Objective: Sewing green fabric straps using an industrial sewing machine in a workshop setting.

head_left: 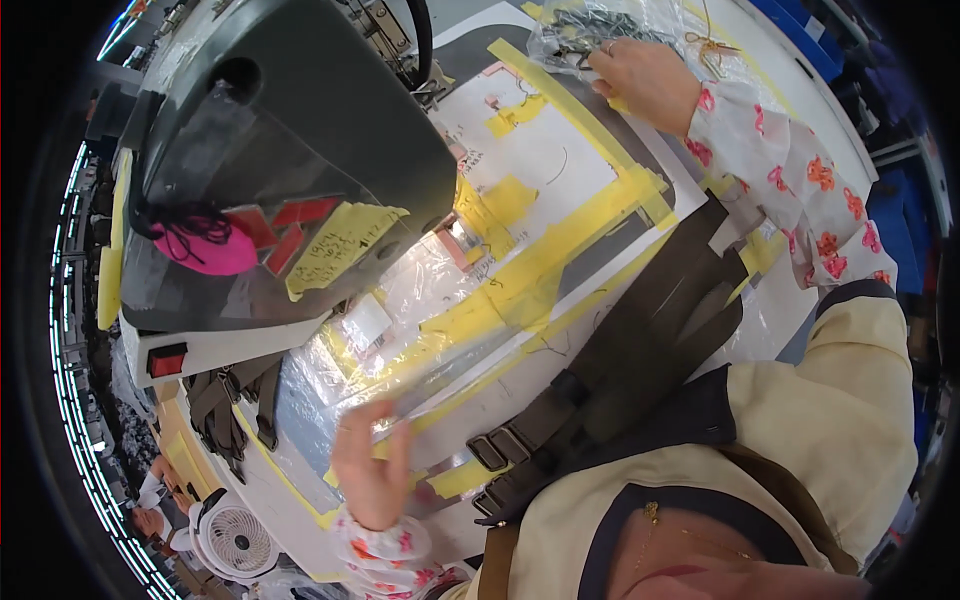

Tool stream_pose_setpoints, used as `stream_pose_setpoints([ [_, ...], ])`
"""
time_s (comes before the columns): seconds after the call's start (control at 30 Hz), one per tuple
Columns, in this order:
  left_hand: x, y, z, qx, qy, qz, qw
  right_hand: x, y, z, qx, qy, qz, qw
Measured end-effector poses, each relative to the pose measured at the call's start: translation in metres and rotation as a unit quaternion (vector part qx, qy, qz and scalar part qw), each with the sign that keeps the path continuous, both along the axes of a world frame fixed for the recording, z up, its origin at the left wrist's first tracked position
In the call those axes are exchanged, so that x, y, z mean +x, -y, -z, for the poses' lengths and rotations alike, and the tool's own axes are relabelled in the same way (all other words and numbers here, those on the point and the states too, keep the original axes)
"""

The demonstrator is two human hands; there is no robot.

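At the far right my right hand [648, 82] reaches to a clear plastic bag [560, 42] full of small dark metal pieces. Its fingers are bent together at the bag's side, and whatever they pinch is hidden. My left hand [372, 468] hovers over the near edge of the work surface, empty, with thumb and fingers apart. Between my arms, dark olive webbing straps [640, 335] run across the near edge toward my lap. Metal slide buckles [498, 448] sit on the straps' near end.
A large grey sewing machine head [330, 120] fills the upper left, with a red switch [167, 360] below. Yellow tape [560, 250] and plastic film cover the surface. More strapping [235, 400] lies at the left. A white fan [235, 538] and another person [160, 500] are beyond.
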State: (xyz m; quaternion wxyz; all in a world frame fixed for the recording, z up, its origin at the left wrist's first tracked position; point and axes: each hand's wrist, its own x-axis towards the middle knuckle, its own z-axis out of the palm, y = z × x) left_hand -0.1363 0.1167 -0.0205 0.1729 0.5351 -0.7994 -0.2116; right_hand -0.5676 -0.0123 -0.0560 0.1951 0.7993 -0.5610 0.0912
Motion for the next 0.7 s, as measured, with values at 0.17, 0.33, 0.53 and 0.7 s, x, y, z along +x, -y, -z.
stream_pose_setpoints([
  [0.17,-0.048,-0.04,0.005,0.118,-0.014,0.118,0.986,0.025,-0.028,0.003,0.152,0.162,-0.172,0.96],
  [0.33,-0.05,-0.04,0.012,0.138,-0.006,0.154,0.978,0.079,-0.098,0.002,0.344,0.238,-0.399,0.816],
  [0.53,-0.032,-0.035,-0.002,0.185,-0.115,0.074,0.973,0.084,-0.097,-0.009,0.485,0.198,-0.353,0.775],
  [0.7,0.062,0.015,-0.01,0.217,-0.246,-0.125,0.936,0.055,-0.044,-0.022,0.553,0.34,-0.238,0.722],
])
